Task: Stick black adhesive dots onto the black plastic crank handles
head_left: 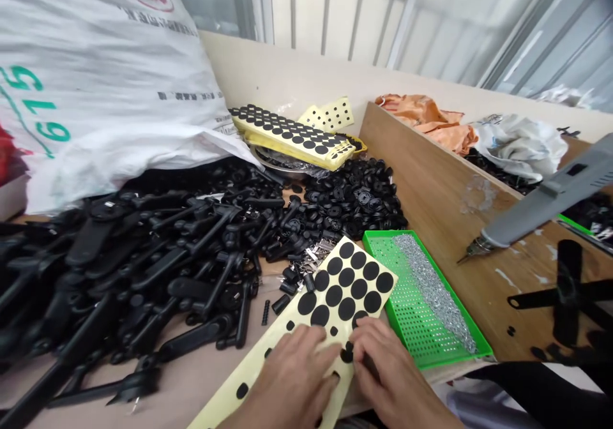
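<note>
A pale yellow backing sheet [306,317] with round black adhesive pads lies on the table's near edge. My left hand [292,378] rests flat on its lower part, fingers spread. My right hand [387,378] is beside it, fingertips pinched at a black pad [347,354] near the sheet's right edge. A small dark piece shows under the right fingers; I cannot make it out.
A large heap of black plastic levers [143,269] fills the left. Round black parts [354,199] pile behind. A green perforated tray [416,314] holds small metal screws. More pad sheets [292,135], a white sack [96,65], a grey powered screwdriver [536,209] and a wooden divider [431,167] stand beyond.
</note>
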### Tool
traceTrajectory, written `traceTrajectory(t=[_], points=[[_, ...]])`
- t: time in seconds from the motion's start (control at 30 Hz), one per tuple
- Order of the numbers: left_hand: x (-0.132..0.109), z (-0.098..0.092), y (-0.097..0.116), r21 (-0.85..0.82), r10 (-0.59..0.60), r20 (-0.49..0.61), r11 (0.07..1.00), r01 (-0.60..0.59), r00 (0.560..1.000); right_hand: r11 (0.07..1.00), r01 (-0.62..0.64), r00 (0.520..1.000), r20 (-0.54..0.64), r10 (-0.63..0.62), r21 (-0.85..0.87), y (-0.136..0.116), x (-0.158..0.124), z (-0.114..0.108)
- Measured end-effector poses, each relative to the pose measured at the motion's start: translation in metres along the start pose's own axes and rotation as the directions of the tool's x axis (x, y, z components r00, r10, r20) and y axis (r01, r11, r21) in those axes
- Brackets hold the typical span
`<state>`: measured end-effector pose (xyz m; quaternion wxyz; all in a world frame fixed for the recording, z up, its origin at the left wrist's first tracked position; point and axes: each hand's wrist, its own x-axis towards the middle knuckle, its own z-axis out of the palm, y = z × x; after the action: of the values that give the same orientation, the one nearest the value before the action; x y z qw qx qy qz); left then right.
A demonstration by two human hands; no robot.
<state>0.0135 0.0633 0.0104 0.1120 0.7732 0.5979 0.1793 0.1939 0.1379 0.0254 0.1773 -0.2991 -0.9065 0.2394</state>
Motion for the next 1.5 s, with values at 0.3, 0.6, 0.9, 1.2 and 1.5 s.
traceTrajectory(t=[0.3, 0.6, 0.9, 1.2, 1.5], points=[[0.054, -0.053, -0.048, 0.252, -0.248, -0.150, 0.926, 0.280, 0.957, 0.984, -0.105, 0.993, -0.045, 0.113, 0.146, 0.007, 0.004, 0.001], [0.065, -0.046, -0.039, 0.310, -0.146, 0.001, 0.941, 0.138, 0.989, 0.891, -0.058, 0.986, -0.115, 0.123, 0.449, 0.004, 0.031, 0.025], [0.077, -0.059, -0.067, 0.249, -0.303, -0.263, 0.896, 0.368, 0.916, 0.886, 0.002, 0.981, -0.174, 0.089, 0.464, 0.015, 0.033, 0.040], [0.096, -0.054, -0.076, 0.050, -0.377, -0.360, 0.906, 0.421, 0.853, 0.800, -0.037, 0.962, -0.195, 0.191, 0.599, 0.015, 0.032, 0.041], [0.072, -0.069, -0.047, -0.755, -0.455, 0.014, 0.579, 0.308, 0.890, 0.361, -0.097, 0.915, -0.060, 0.399, 0.928, 0.013, 0.028, 0.013]])
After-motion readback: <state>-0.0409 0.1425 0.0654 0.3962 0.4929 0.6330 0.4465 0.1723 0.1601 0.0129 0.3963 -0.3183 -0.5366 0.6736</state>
